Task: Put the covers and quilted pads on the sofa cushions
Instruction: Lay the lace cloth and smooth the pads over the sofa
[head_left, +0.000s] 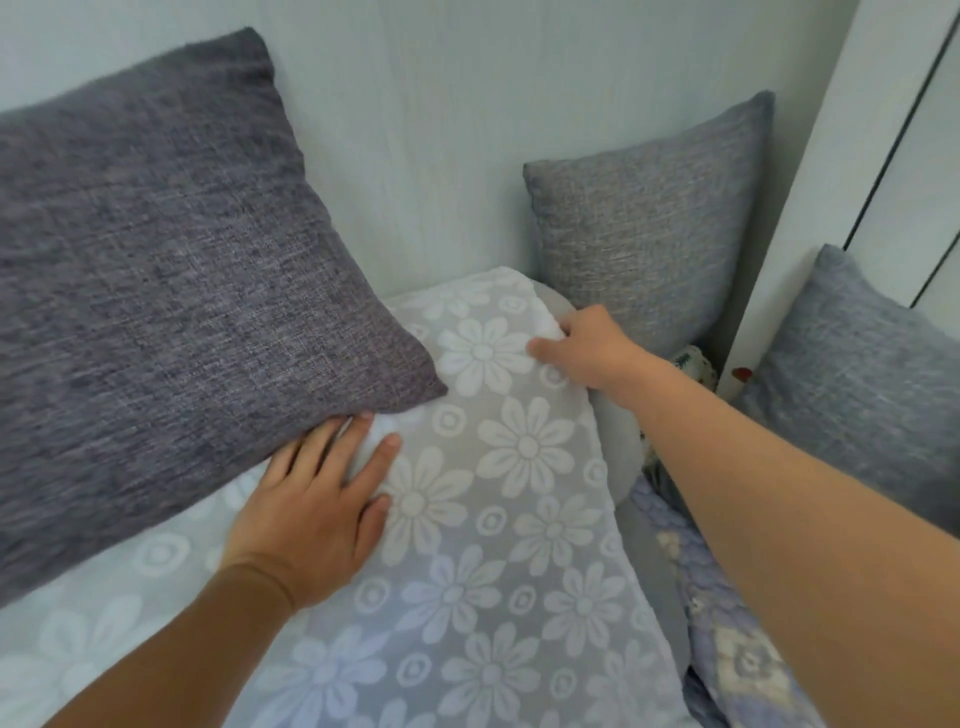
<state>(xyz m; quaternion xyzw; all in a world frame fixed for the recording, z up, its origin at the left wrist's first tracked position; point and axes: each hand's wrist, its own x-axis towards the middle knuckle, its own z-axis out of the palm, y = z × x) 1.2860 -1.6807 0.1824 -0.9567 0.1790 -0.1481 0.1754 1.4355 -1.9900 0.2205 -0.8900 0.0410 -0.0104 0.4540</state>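
While the left hand (317, 499) lies flat with fingers spread on the flowered cover (498, 519), the right hand (587, 345) reaches to the far right corner of that cover, its fingers closed in a pinch on the cloth edge. The cover is spread over the seat cushion and reaches back to the wall (441, 156). A bare grey patch of cushion (618, 452) shows beyond the cover's right edge, so the fit there appears incomplete. The dark grey pillow (171, 270) leans with its lower corner resting on the cover, just above the left fingertips. A lighter grey pillow (644, 239) stands against the wall behind the right hand, and a blue patterned quilted pad (727, 634) lies lower right, beside the seat. Risks noted: a pull at the corner may drag the cover askew, since the dark pillow's weight pins one part; the flat left hand may fail to hold the cloth; the leaning pillow may topple forward.
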